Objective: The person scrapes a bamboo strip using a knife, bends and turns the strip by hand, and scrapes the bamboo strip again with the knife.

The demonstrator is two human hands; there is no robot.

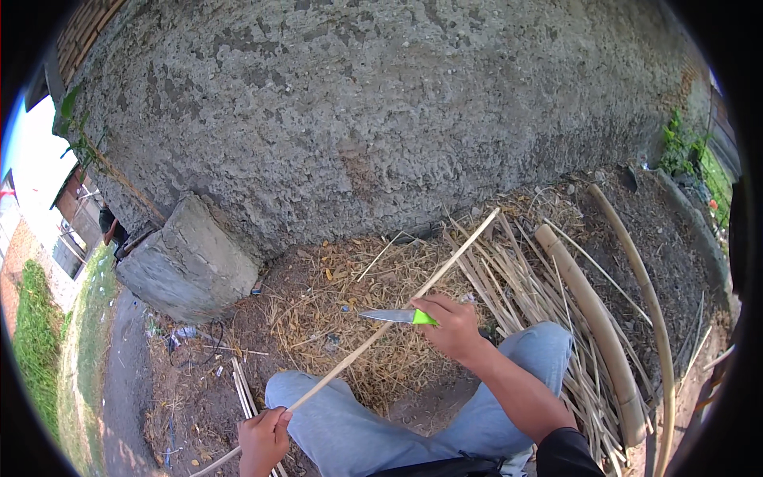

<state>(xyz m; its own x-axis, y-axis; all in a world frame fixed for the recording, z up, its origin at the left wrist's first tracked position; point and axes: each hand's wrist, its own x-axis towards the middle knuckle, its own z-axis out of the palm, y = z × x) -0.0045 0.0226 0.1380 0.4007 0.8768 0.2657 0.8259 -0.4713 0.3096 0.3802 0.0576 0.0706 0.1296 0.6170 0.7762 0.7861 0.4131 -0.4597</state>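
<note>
A long pale bamboo strip (357, 353) slants across my lap, its far end reaching up toward the wall. My left hand (264, 441) is closed round its lower part, near my left knee. In my right hand (451, 324) is a knife (389, 316) with a bright green handle, its fingers wrapped round the grip. The blade points left and crosses the strip close to that hand. Whether the right fingers also press on the strip cannot be made out. Straw-like shavings (381, 362) cover the ground beneath.
Split bamboo strips (509, 286) lie in a pile to the right, beside a thick bamboo piece (592, 318) and a long curved one (648, 302). A rough grey wall (397, 119) rises ahead. A concrete block (195, 258) stands at left. Far left, a person (111, 226) is partly visible.
</note>
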